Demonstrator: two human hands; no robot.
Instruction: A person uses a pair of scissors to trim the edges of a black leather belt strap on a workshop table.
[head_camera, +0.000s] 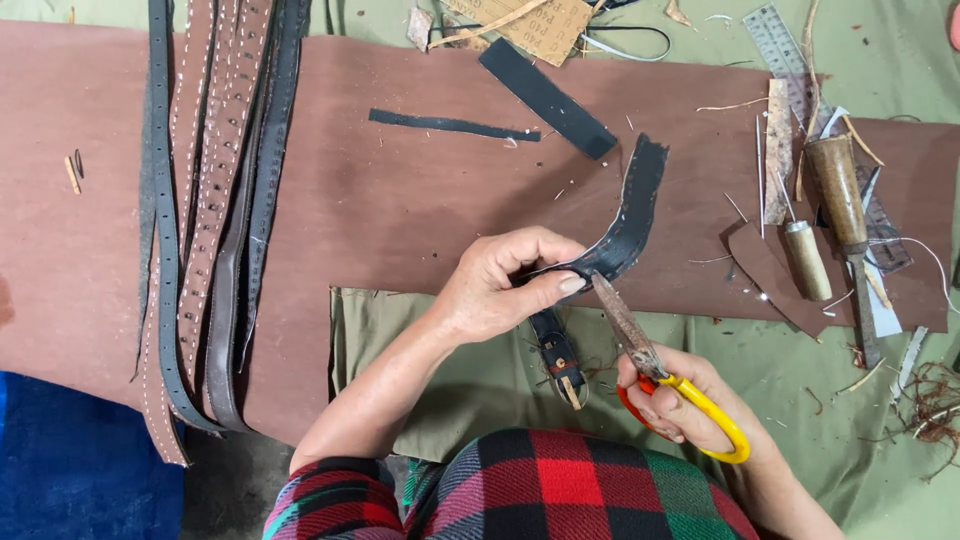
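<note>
My left hand (505, 285) pinches a curved black leather strap (630, 215) near its lower end, thumb and fingers closed on it. The strap arcs up to the right over a brown leather sheet (400, 210), and its buckle end (560, 360) hangs below my hand. My right hand (680, 400) grips scissors (650, 365) with yellow and orange handles. Their worn blades are closed and point up-left, with the tip touching the strap just beside my left thumb.
Several long brown and black belts (215, 200) lie at the left. Black leather offcuts (545, 95) and a thin strip (450, 125) rest on the sheet. Two wooden-handled tools (835, 200), a metal ruler (785, 45) and leather scraps sit at the right. Green cloth (800, 380) covers the surface.
</note>
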